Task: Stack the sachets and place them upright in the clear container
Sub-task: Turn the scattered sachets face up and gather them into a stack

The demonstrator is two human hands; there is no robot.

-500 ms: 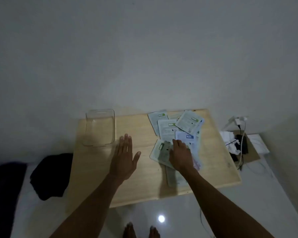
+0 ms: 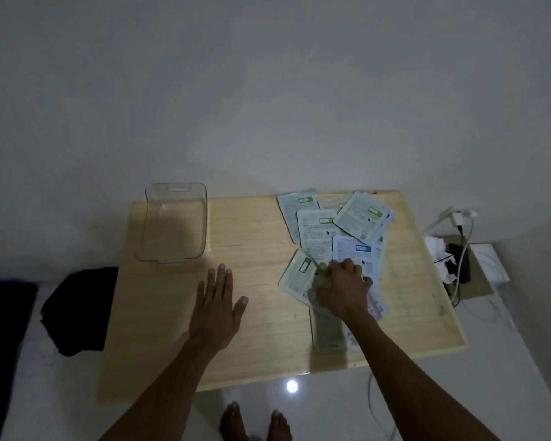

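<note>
- Your right hand (image 2: pixel 344 289) lies curled on the scattered sachets (image 2: pixel 318 230), fingers pinching one sachet's edge.
- Your left hand (image 2: pixel 217 308) hovers flat, fingers spread, holding nothing.
- The clear container (image 2: pixel 172 222) stands well left of the sachets.

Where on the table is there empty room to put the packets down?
The bare wood between the clear plastic container and the scattered pile of flat sachets is free, above the open left hand. The near left stretch of the pale wooden table is bare too. The right side is crowded: the right hand presses on overlapping sachets.
</note>
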